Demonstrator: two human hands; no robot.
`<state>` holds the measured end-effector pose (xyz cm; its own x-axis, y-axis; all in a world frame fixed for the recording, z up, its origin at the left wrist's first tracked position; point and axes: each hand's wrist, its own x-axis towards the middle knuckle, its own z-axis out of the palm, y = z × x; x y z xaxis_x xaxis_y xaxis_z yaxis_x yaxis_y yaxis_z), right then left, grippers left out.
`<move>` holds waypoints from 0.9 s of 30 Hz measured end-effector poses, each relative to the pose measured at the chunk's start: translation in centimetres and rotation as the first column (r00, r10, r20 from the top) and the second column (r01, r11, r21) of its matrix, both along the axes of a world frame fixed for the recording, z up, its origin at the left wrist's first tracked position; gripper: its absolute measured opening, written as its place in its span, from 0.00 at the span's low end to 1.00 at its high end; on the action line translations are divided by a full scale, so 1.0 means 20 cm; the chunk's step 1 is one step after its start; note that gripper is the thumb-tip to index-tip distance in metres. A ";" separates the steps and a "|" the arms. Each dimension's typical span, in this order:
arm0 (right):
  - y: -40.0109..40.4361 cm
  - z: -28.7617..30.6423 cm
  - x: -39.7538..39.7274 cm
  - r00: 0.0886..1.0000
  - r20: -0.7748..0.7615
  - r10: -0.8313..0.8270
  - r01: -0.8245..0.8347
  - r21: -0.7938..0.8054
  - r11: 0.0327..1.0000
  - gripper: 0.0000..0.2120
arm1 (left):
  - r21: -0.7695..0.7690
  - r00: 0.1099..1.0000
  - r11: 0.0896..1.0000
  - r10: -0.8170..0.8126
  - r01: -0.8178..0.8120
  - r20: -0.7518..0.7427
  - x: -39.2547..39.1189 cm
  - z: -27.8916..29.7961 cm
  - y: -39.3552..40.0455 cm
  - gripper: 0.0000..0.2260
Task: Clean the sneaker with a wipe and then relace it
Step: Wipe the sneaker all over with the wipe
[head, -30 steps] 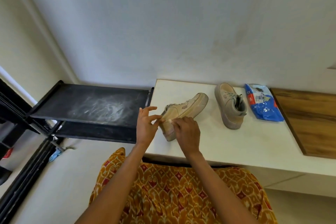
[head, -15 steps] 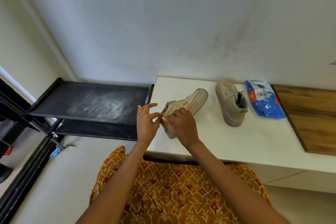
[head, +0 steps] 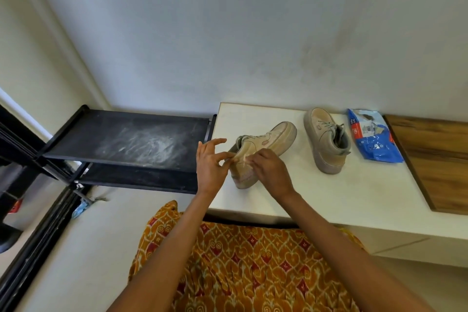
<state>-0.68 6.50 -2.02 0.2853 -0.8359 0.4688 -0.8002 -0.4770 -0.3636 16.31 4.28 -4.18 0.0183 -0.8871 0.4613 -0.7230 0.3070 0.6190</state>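
- Both your forearms reached forward from the bottom of the view over your orange patterned garment [head: 253,273]; your left hand [head: 209,167] and right hand [head: 272,171] met at the heel of the near sneaker [head: 263,152].
- That sneaker was beige with a thick, grubby sole; it lay tilted on its side at the left end of the white counter [head: 354,197], toe pointing away from you.
- Your left hand pinched thumb and forefinger at the heel, its other fingers spread and lifted; your right hand curled over the heel side, pressing a pale wipe [head: 240,157] against it, though the wipe was hard to make out.
- The second sneaker [head: 326,144] stood near; the blue wipe packet [head: 374,144] lay just beside it; a black rack [head: 131,144] stood left of the counter.
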 end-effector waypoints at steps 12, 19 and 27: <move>-0.15 0.03 -0.15 0.990 0.038 -0.135 0.135 0.001 0.991 0.11 | 0.019 0.999 1.000 -0.023 0.022 0.045 0.04 0.01 -0.05 0.04; -0.04 -0.05 0.00 0.979 -0.149 0.141 -0.159 -0.118 0.980 0.17 | 0.024 0.999 1.000 0.004 -0.005 0.046 0.05 -0.01 -0.06 0.05; -0.12 -0.07 -0.13 0.972 -0.225 -0.067 -0.005 -0.304 0.953 0.17 | -0.001 0.999 1.000 -0.011 0.011 0.044 0.04 -0.01 -0.07 0.04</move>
